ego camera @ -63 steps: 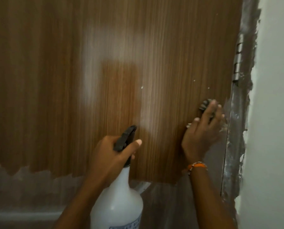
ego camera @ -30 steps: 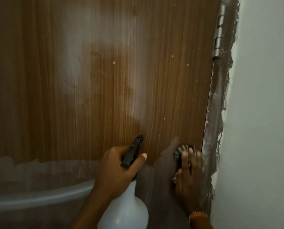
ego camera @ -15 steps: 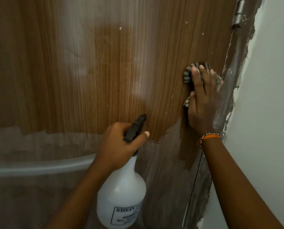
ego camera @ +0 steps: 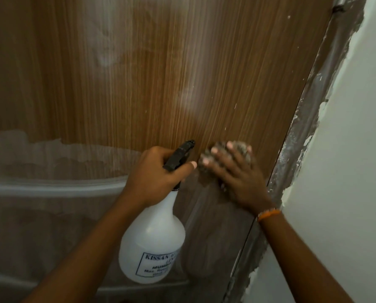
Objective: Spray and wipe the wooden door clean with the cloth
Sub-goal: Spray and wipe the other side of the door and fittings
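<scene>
The brown wooden door (ego camera: 156, 73) fills the view, with pale hazy streaks across its grain and a dull grey film over its lower part. My left hand (ego camera: 158, 176) grips the black trigger head of a white spray bottle (ego camera: 152, 243), held close to the door with the nozzle pointing up. Just to its right, my right hand (ego camera: 237, 173) presses a grey striped cloth (ego camera: 239, 147) flat against the door with spread fingers. Most of the cloth is hidden under the hand.
The grey paint-smeared door frame (ego camera: 309, 110) runs diagonally along the door's right edge, beside a white wall (ego camera: 353, 149). An orange band (ego camera: 268, 214) sits on my right wrist. A pale horizontal ridge (ego camera: 51, 186) crosses the filmed lower door.
My right hand has slid the cloth down and to the left from the hinge edge, ending beside the spray nozzle. The left hand and bottle kept their place; the view tilted down.
</scene>
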A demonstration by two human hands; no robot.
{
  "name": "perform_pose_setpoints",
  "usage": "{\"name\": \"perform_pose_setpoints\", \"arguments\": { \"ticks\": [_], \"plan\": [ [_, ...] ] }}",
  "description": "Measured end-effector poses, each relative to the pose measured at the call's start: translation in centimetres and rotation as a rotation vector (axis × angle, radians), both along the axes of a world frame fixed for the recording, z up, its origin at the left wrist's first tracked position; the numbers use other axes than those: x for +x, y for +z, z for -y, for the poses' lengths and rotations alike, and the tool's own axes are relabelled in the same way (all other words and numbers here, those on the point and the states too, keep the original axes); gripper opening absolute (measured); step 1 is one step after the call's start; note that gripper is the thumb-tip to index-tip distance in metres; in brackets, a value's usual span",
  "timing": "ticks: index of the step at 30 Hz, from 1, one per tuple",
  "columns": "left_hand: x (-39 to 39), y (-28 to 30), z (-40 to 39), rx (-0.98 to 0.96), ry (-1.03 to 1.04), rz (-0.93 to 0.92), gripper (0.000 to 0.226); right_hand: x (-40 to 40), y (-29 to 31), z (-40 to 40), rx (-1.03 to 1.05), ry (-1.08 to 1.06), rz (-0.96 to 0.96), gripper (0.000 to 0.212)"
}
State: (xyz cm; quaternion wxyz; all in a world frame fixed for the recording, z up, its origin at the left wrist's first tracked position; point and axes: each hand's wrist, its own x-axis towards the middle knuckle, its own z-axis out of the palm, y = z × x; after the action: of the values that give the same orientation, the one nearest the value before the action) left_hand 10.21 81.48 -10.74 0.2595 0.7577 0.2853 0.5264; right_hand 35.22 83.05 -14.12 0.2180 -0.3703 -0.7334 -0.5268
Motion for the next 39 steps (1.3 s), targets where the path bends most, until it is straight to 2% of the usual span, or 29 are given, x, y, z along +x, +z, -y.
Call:
{"name": "perform_pose_setpoints", "arguments": {
  "ticks": [5, 8, 11, 13, 17, 20, 22, 24, 27, 30, 33, 35, 37, 39],
  "plan": [
    [-0.6, -0.6, -0.2, -0.03, 0.075, 0.034, 0.071, -3.0, 9.3, -1.0, 0.146, 0.07, -0.271, 0.054],
    [-1.1, -1.0, -0.4, -0.043, 0.106, 0.05, 0.064, -3.9, 9.0, -1.4, 0.203, 0.081, -0.38, 0.058],
    [-1.5, -1.7, -0.4, -0.059, 0.131, 0.044, 0.054, -4.9, 5.3, -1.3, 0.179, 0.091, -0.399, 0.056],
    [-1.9, -2.1, -0.4, -0.067, 0.162, 0.05, 0.047, -6.0, 0.8, -1.3, 0.107, 0.113, -0.309, 0.053],
    [-3.3, -2.8, -0.3, -0.092, 0.191, 0.048, 0.053, -7.2, -8.2, -1.3, -0.08, 0.115, 0.153, 0.057],
    [-4.6, -2.7, -0.2, -0.092, 0.192, 0.056, 0.068, -7.1, -8.0, -1.6, -0.093, 0.071, 0.37, 0.065],
    [-5.3, -2.6, -0.1, -0.083, 0.186, 0.035, 0.068, -7.5, -5.3, -1.6, -0.082, 0.063, 0.409, 0.068],
    [-6.0, -2.7, -0.2, -0.082, 0.186, 0.02, 0.067, -8.7, -0.5, -1.7, -0.063, 0.113, 0.304, 0.06],
    [-6.8, -2.8, -0.4, -0.07, 0.208, 0.01, 0.073, -11.0, 6.7, -2.3, 0.038, 0.157, 0.023, 0.052],
    [-7.9, -3.1, -0.4, -0.076, 0.212, 0.047, 0.074, -13.1, 8.8, -2.8, 0.137, 0.179, -0.233, 0.057],
    [-9.1, -3.4, -0.5, -0.087, 0.21, 0.06, 0.076, -14.7, 6.2, -2.9, 0.157, 0.199, -0.341, 0.056],
    [-10.0, -3.5, -0.2, -0.083, 0.217, 0.048, 0.073, -15.1, 2.8, -2.8, 0.102, 0.226, -0.301, 0.056],
    [-10.9, -3.6, 0.1, -0.094, 0.203, 0.053, 0.068, -15.4, -1.8, -2.9, 0.017, 0.247, -0.15, 0.057],
    [-11.7, -3.6, 0.3, -0.116, 0.182, 0.071, 0.061, -15.7, -6.0, -2.9, -0.066, 0.242, 0.08, 0.055]
  ]
}}
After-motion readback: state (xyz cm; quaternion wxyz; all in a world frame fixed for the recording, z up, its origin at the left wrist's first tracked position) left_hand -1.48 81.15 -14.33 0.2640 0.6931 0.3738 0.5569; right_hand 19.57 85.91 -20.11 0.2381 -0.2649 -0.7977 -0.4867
